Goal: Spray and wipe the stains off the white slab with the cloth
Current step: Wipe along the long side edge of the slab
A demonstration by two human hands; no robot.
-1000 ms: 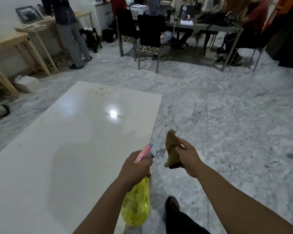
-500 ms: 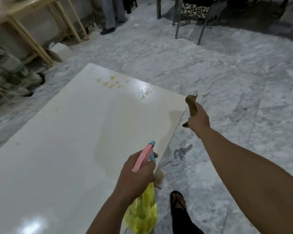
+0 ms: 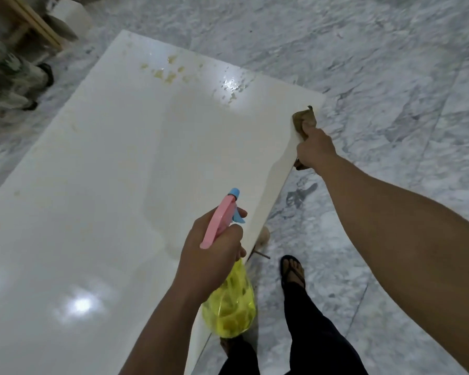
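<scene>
Marble flooring (image 3: 363, 63) surrounds the white slab (image 3: 92, 198), whose yellowish stains (image 3: 165, 74) and wet droplets sit near its far end. A left hand (image 3: 211, 255) grips a yellow spray bottle (image 3: 228, 307), pink nozzle aimed toward the marks. At the slab's right edge, the right hand (image 3: 316, 150) clutches a brown cloth (image 3: 303, 120), seemingly readied for wiping. A sandalled foot (image 3: 293, 272) stands beside the slab.
</scene>
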